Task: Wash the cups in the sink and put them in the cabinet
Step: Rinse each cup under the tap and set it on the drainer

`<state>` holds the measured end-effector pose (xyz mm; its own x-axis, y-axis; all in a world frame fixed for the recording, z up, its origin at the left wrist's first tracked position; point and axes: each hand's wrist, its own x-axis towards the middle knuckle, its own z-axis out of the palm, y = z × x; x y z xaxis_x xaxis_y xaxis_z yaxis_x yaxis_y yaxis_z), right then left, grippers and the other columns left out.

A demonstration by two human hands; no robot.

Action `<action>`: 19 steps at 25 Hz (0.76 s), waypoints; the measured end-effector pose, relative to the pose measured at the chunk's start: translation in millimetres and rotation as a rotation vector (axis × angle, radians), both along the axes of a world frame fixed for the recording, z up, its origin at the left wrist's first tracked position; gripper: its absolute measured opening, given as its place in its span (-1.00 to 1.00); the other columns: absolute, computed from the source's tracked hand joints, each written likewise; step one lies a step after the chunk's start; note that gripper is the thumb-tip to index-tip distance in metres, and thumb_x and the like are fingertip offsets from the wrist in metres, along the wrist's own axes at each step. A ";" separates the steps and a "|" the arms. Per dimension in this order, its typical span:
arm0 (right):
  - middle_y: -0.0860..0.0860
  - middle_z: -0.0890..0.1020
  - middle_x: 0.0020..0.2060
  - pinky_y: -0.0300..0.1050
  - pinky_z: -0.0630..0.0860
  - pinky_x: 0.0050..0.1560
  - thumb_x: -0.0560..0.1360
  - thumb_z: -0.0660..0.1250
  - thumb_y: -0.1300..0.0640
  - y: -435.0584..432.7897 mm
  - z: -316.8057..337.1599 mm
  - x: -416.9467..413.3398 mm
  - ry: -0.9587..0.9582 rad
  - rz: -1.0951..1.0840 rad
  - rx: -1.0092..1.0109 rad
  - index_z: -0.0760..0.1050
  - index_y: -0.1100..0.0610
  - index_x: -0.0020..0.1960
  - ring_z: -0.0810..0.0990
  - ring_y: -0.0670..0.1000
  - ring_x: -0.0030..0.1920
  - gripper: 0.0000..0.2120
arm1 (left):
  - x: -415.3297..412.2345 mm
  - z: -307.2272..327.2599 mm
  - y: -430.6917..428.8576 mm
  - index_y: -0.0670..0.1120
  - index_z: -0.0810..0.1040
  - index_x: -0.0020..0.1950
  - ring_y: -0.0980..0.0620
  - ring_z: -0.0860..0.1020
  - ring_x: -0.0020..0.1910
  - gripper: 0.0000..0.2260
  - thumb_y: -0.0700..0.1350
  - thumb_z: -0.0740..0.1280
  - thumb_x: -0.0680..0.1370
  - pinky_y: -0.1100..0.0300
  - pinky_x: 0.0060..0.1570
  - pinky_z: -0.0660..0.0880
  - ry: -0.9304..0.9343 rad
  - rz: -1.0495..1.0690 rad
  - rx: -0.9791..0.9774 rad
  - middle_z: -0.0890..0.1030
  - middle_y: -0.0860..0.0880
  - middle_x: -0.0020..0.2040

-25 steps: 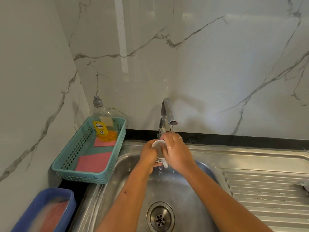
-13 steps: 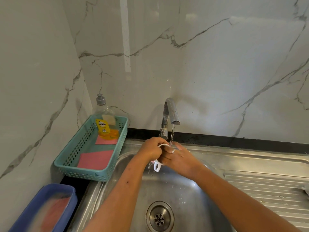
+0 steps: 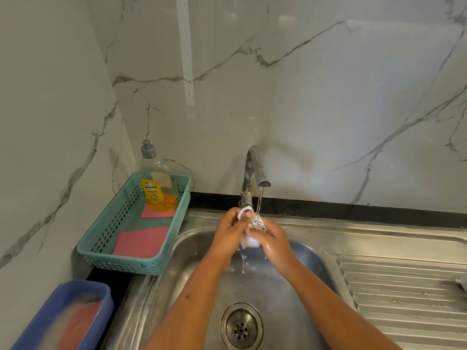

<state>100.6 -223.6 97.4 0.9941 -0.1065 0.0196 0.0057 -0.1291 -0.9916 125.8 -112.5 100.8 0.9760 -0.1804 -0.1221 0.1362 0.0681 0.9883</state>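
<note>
The cup (image 3: pixel 250 241) is clamped between left hand (image 3: pixel 228 231) and right hand (image 3: pixel 272 243), each grip curled round it.

L hand (image 3: pixel 231 228) & R hand (image 3: pixel 271 242) both grip white cup (image 3: pixel 250 239) under running tap (image 3: pixel 256 168), over sink (image 3: pixel 192 261). Teal basket (image 3: pixel 101 251) w/ soap bottle (image 3: pixel 156 183) & pink cloths (image 3: pixel 141 241) sits left of sink; blue tub (image 3: pixel 63 294) nearer.
</note>
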 end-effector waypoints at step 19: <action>-0.07 0.47 -0.43 -0.14 0.35 -0.33 0.61 0.10 -0.09 -1.1 12.6 13.2 -0.035 0.034 -0.776 0.39 0.04 -0.33 0.47 -0.02 -0.35 -0.61 | 10.2 -7.0 -22.8 -0.17 0.51 0.10 -0.23 0.59 0.04 -0.79 -0.15 0.11 0.63 -0.13 0.06 0.55 0.526 0.231 -0.087 0.62 -0.25 0.02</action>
